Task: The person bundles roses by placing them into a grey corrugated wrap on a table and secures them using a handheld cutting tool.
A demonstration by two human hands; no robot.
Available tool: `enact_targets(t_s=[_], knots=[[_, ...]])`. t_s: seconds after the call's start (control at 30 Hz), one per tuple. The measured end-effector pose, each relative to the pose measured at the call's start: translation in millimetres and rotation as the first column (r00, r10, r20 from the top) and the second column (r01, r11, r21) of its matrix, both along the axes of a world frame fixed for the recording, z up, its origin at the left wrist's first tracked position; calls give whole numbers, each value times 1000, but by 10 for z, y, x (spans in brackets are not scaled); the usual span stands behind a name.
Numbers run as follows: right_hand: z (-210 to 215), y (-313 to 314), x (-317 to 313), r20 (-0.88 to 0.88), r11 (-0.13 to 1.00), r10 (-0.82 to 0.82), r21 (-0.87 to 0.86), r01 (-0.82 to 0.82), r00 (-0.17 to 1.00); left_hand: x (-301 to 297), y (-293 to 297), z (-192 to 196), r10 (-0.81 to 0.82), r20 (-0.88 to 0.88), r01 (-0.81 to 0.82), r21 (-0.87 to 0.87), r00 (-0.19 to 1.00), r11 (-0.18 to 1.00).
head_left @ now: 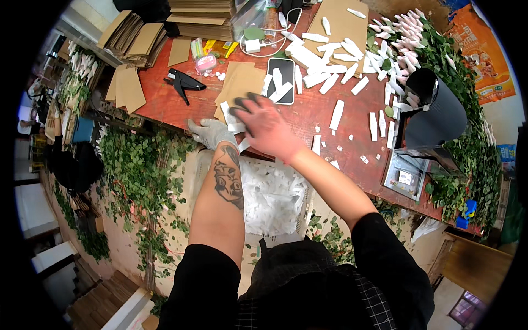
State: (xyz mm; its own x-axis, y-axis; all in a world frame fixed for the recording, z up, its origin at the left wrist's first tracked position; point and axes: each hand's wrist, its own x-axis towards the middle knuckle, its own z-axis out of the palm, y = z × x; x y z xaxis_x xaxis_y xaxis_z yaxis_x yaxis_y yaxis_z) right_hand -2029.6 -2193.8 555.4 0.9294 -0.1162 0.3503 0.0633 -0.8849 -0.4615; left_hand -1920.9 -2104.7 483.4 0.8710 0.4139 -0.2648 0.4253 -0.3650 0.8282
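Observation:
At the table's near edge, my left hand (210,133) in a grey glove is closed around a white sleeve (235,128), a soft flat piece. Another upright white strip (226,112) stands just beyond its fingers. My right hand (269,127), in a pink glove with dark fingertips, reaches across close beside it. The right fingers curve over brown card and look smeared, so their grip is unclear. Under the hands, brown card sheets (240,77) lie on the red table (159,104). Below the edge sits a pale crate (304,212) heaped with white pieces (272,192).
Loose white sleeves (338,114) scatter over the right side. Beyond the hands are a phone (288,82), a black stapler-like tool (184,83) and a charger (253,45). Sleeved pink buds (404,41), a dark curved holder (434,118), and leafy stems (143,165) flank the table.

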Motion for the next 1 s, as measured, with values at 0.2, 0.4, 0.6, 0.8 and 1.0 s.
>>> enact_targets(t_s=[0.2, 0.4, 0.6, 0.8, 1.0], knots=[[-165, 22, 12, -233, 979, 190, -26, -201, 954, 29, 47, -16, 16, -18, -14, 103, 1000, 995], [-108, -603, 153, -94, 931, -364, -58, 360, 926, -13, -1, 43, -15, -55, 19, 77, 998, 997], [-334, -914, 290, -295, 959, -270, -168, 228, 917, 3, 10, 65, -7, -44, 13, 137, 999, 990], [-228, -876, -409, -353, 971, -236, -111, 211, 905, 25, 34, -75, 1, 4, -2, 130, 1000, 992], [-233, -612, -156, -292, 925, -337, -280, 257, 895, 5, 10, 5, -8, -46, 14, 132, 999, 991]])
